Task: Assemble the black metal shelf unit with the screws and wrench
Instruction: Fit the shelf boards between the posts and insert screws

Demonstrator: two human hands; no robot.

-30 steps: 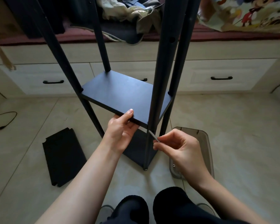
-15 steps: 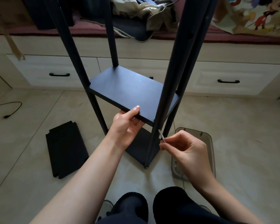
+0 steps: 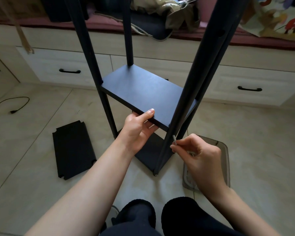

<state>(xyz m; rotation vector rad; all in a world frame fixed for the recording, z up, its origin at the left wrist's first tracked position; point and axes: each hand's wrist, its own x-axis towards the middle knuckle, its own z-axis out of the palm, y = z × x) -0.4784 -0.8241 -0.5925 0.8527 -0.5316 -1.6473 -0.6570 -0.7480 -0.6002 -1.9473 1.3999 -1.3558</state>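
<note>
The black shelf unit stands on the tile floor on its upright posts, with a middle shelf board [image 3: 143,89] and a lower board [image 3: 152,150] near the floor. My left hand [image 3: 139,128] grips the near edge of the middle board, thumb on top and fingers underneath. My right hand [image 3: 197,154] pinches a small silver screw [image 3: 174,139] whose tip points up, right beside the near right post [image 3: 186,99] just below the middle board.
A spare black shelf board [image 3: 73,149] lies flat on the floor at left. A grey translucent plastic tray [image 3: 226,159] sits under my right hand. White drawers [image 3: 58,68] line the back wall, with clothes piled above. A black cable [image 3: 10,106] lies far left. My knees are at the bottom.
The view has tilted down slightly, so everything sits a little higher in frame. My right hand has turned the screw more upright and brought it closer to the post. My left hand keeps its grip.
</note>
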